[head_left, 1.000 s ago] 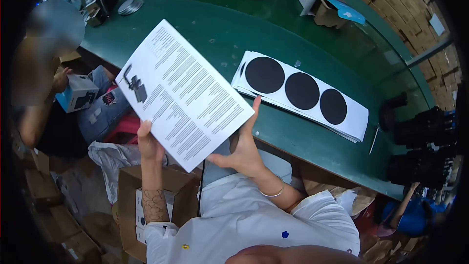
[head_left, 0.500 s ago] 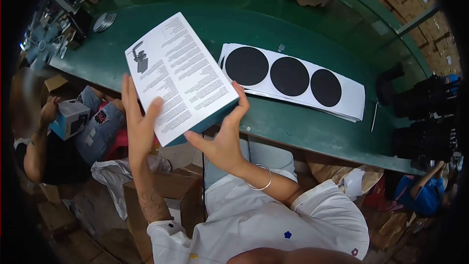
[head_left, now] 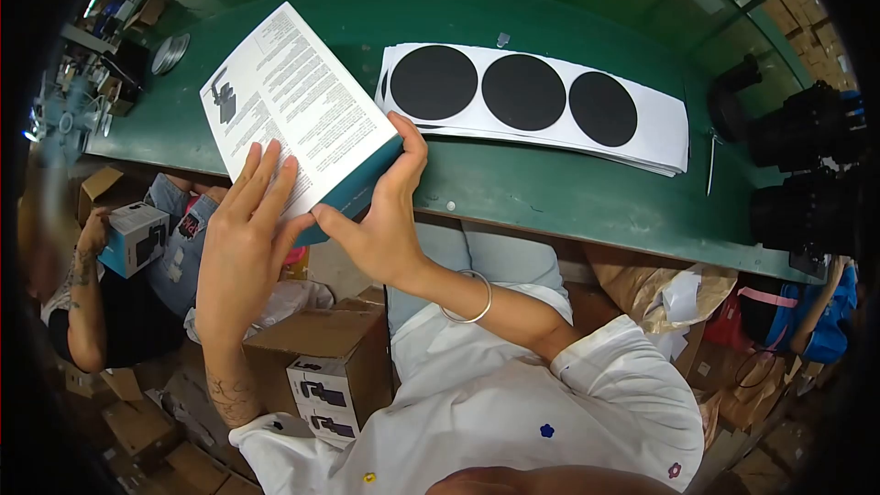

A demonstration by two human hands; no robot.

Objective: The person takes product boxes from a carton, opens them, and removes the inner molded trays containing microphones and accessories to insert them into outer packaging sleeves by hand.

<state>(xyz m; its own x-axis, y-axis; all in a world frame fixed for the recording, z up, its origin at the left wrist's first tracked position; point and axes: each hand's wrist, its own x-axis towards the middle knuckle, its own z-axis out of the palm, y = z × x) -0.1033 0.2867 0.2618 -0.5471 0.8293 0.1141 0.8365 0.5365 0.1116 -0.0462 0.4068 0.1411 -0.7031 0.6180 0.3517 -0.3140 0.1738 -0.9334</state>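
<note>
A white and teal product box is tilted in front of me above the table's near edge. Small printed text and a picture of a black device cover its upper white face. My right hand grips the box's lower right end, thumb and fingers apart along the teal side. Lying on the white face near its lower end is my left hand, with fingers stretched out. To the right of the box lies a stack of white sheets bearing three large black discs.
The green table spans the view. Black equipment stands at its right end, near a thin metal rod. A cardboard carton sits below my left arm. At left, another person holds a similar box.
My left hand has shifted from the box's left side onto its printed face. The box and my right hand have moved left and slightly up in the view.
</note>
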